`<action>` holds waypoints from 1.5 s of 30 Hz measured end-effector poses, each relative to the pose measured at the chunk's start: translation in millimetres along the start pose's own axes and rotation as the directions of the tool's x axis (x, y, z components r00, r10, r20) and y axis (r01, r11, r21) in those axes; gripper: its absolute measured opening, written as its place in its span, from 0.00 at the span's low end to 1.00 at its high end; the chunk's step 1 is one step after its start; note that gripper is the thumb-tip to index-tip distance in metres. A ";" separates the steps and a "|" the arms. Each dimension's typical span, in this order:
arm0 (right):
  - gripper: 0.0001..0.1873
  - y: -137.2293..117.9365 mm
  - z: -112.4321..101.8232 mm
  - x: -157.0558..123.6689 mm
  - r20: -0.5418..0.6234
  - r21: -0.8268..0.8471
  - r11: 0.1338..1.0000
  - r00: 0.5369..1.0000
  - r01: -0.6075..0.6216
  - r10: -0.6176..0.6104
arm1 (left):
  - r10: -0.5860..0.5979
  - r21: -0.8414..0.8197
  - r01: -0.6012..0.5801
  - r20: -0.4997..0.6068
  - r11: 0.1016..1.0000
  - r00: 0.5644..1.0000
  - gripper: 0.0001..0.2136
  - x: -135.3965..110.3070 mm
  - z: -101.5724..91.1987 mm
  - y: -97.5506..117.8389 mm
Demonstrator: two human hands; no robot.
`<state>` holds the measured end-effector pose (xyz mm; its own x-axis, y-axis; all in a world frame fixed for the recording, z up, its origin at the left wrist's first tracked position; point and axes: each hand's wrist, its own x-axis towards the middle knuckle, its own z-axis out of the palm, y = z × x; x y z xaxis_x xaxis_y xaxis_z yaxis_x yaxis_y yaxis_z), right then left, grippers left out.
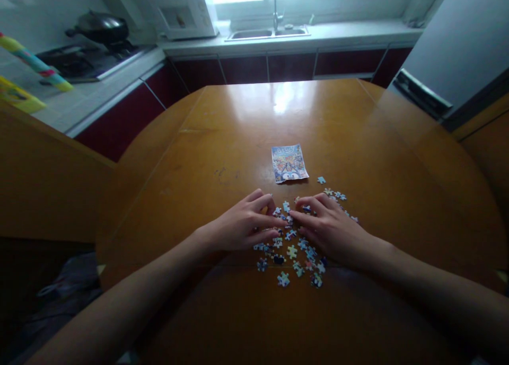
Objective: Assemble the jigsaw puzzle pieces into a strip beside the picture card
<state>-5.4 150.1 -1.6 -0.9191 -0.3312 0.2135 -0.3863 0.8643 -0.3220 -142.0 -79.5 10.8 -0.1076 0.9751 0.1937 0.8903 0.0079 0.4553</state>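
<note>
Small jigsaw puzzle pieces point(291, 251) lie scattered on the wooden table in front of me, mostly blue and white with some yellow. My left hand point(254, 222) rests over the left side of the pile, its fingers apart and its index fingertip at a puzzle piece in the middle. From the other side, my right hand point(326, 222) reaches in with bent, parted fingers, the index fingertip close to the same middle pieces. Some pieces are hidden under both hands. Beyond them lies a printed picture sheet point(290, 163) showing a blue cartoon penguin.
The round-ended wooden table point(191, 169) spreads around my hands. Behind it are a counter with a sink point(270, 34) and a white microwave point(185, 15). A dark pan point(102, 27) sits on the stove at left. A grey fridge point(449, 52) stands at right.
</note>
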 end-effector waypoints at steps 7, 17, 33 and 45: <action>0.15 8.2 -1.3 -1.1 -0.035 0.018 0.999 0.998 -0.047 0.047 | 0.029 -0.001 -0.029 0.056 1.000 0.998 0.11 -1.7 1.8 -0.2; 0.13 10.2 -3.3 3.1 -0.182 0.193 0.978 0.976 -0.085 0.121 | -0.023 -0.024 0.020 -0.117 1.000 0.993 0.05 0.8 10.6 -7.7; 0.10 11.6 -7.1 2.4 -0.202 0.255 0.962 0.967 -0.099 0.153 | -0.119 0.007 0.120 -0.073 0.993 0.990 0.05 0.9 17.7 -5.1; 0.09 13.4 -6.9 1.3 -0.198 0.272 0.958 0.969 -0.091 0.149 | -0.398 -0.215 0.358 -0.188 0.909 0.898 0.04 -9.4 -10.0 -39.3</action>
<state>-11.3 163.9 0.8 -0.9324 -0.1171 0.3419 -0.3072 0.7551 -0.5791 -180.4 -91.2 -0.2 -0.5340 0.8310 0.1561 0.6756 0.3084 0.6696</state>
